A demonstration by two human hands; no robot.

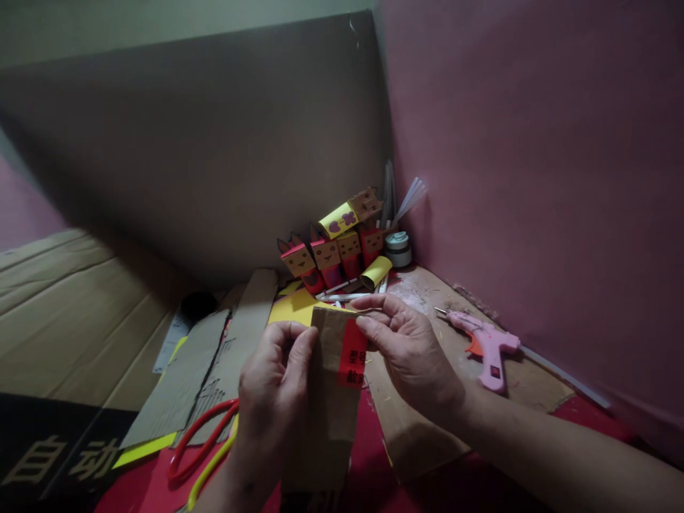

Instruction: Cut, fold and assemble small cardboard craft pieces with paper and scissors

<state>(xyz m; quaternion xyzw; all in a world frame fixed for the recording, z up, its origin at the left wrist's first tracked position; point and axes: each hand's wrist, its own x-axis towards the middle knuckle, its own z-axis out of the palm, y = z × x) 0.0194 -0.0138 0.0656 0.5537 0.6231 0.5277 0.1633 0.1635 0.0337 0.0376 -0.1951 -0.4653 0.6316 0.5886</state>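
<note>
A strip of brown cardboard (328, 399) hangs between my two hands, with a red label bearing black characters (353, 356) along its right edge. My left hand (275, 377) pinches the upper left edge between thumb and fingers. At the upper right corner, my right hand (403, 345) grips the same strip, its thumb beside the red label. Close to my left wrist lie scissors (200, 445) with red and yellow handles, their blades hidden. A pink glue gun (489, 345) rests to the right of my right hand.
Several cardboard animal figures (327, 256) stand at the back, a yellow-bodied one (342, 219) lying across them. Nearby are a yellow paper tube (376, 272), a small lidded jar (398, 249) and clear glue sticks (410, 198). Cut cardboard pieces (176, 385) lie left. A pink wall (534, 178) bounds the right.
</note>
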